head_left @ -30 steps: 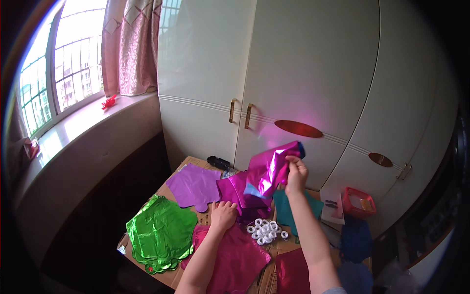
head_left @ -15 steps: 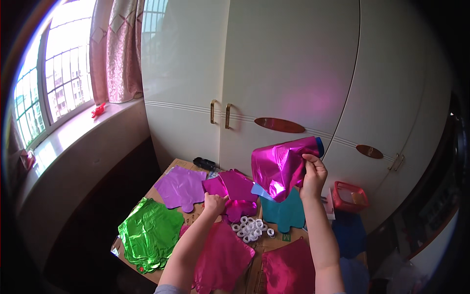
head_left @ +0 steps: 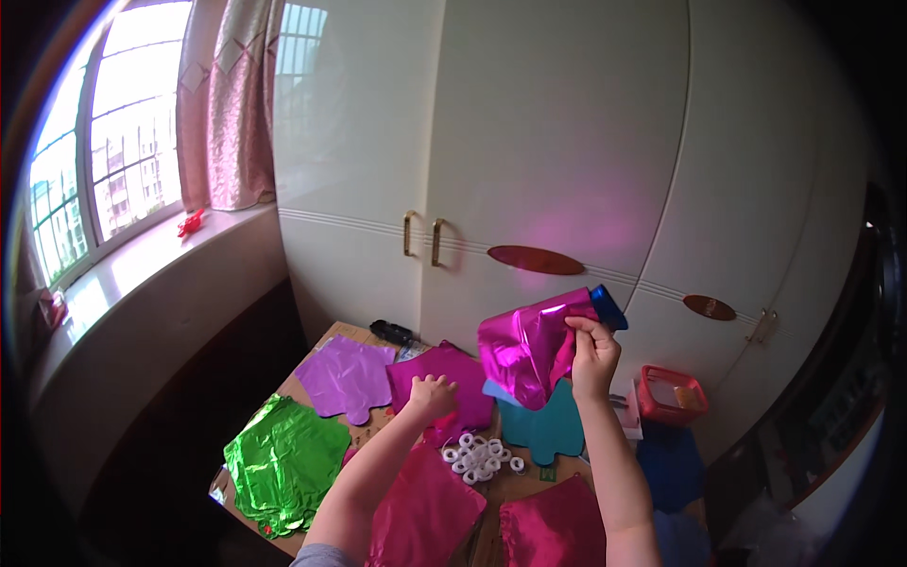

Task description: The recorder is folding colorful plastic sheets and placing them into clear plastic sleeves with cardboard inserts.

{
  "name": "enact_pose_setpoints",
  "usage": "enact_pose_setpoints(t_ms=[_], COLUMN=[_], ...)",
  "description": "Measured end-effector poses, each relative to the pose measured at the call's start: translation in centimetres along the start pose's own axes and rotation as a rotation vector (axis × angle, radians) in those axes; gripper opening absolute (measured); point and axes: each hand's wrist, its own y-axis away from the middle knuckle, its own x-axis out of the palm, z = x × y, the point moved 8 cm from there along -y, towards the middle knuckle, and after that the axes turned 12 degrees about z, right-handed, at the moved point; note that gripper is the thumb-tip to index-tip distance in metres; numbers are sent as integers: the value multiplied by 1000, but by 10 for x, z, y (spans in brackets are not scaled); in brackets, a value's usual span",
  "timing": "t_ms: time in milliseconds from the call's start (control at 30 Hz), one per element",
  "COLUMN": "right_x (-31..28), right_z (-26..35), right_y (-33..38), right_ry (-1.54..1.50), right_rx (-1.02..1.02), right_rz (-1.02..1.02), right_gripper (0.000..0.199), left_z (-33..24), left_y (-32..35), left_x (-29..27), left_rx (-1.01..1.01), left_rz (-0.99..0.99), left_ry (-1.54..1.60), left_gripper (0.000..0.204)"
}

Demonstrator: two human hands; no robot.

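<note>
Below both hands, wooden worktop (head_left: 326,342) strewn with foil sheets: green sheet (head_left: 283,460) far left, purple sheet (head_left: 346,377) nearer. Raised above it, crumpled magenta foil balloon (head_left: 525,345), pinched by right hand (head_left: 592,357) fingers. Left hand (head_left: 431,395) curled loosely on flat magenta sheet (head_left: 444,383), white tape rolls (head_left: 480,456) just below.
</note>
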Motion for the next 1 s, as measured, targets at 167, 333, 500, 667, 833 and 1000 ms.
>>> enact_pose_setpoints(t_ms=[167, 333, 500, 667, 833, 1000], right_x=[93, 247, 379, 424, 434, 436], right_z=[49, 61, -22, -54, -59, -85], right_y=[-7, 33, 119, 178, 193, 191], right_ry=[581, 680, 697, 644, 555, 423], right_rx=[-448, -904, -926, -649, -451, -154], right_rz=[139, 311, 718, 1017, 1151, 1046], right_gripper=[24, 6, 14, 10, 16, 19], left_z=[21, 70, 144, 195, 208, 209], left_y=[36, 99, 157, 202, 212, 210], left_x=[26, 14, 33, 52, 61, 64], left_rx=[62, 25, -187, -295, -277, -243], left_rz=[-51, -340, -207, -182, -170, -219], left_ry=[14, 145, 154, 239, 329, 324], left_gripper=[59, 46, 38, 43, 50, 53])
